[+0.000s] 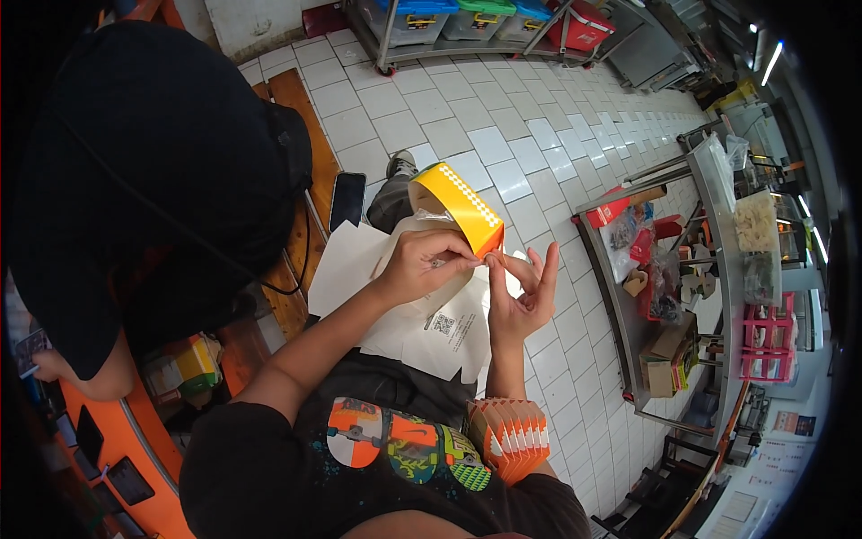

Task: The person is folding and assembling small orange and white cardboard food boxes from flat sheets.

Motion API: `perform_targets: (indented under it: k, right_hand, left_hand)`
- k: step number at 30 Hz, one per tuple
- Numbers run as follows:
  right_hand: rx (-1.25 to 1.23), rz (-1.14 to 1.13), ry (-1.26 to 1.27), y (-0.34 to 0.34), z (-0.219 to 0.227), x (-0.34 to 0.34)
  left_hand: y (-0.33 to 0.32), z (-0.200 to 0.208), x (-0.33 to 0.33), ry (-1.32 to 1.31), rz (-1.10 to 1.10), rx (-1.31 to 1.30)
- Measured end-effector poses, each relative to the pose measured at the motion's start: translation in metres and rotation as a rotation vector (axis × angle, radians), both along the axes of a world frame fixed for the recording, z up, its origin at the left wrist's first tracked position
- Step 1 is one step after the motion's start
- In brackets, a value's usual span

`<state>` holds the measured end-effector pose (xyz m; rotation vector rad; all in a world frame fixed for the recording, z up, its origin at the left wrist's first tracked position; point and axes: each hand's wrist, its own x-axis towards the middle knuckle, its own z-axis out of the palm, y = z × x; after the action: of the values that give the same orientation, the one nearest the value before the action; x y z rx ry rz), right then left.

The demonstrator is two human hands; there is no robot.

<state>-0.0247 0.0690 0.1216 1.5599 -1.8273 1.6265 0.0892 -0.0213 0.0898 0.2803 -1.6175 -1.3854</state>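
Note:
A yellow and orange paper food carton (458, 199), partly folded into a curved wall, is held up above my lap. My left hand (429, 267) pinches its lower edge near the orange corner. At that same corner my right hand (521, 301) grips with thumb and index finger, the other fingers spread upward. Under both hands, flat white carton blanks (359, 260) lie fanned over my lap, one with a printed square code. A nested stack of orange-brown folded cartons (510, 440) sits against my right forearm.
To the left, a person in black (171, 180) sits close by. A phone (347, 199) lies on the wooden bench (301, 108). Lidded bins (413, 22) stand on a far rack. At right, a metal rack (620, 332) holds bags and boxes on the tiled floor (449, 117).

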Motion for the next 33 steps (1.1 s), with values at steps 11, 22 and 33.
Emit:
perform_targets:
  k: [11,22,33]
  right_hand:
    - [-0.031,0.137,-0.091,0.005,0.011,0.005]
    - [0.006,0.219,0.128,0.004,0.014,0.005]
    - [-0.104,0.202,0.018,0.003,0.008,0.004]
  left_hand:
    - [-0.004,0.015,0.012,0.051,-0.128,0.038]
    - [-0.002,0.012,0.006,0.224,-0.26,0.313]
    - [-0.002,0.018,0.006,0.182,-0.325,0.322]
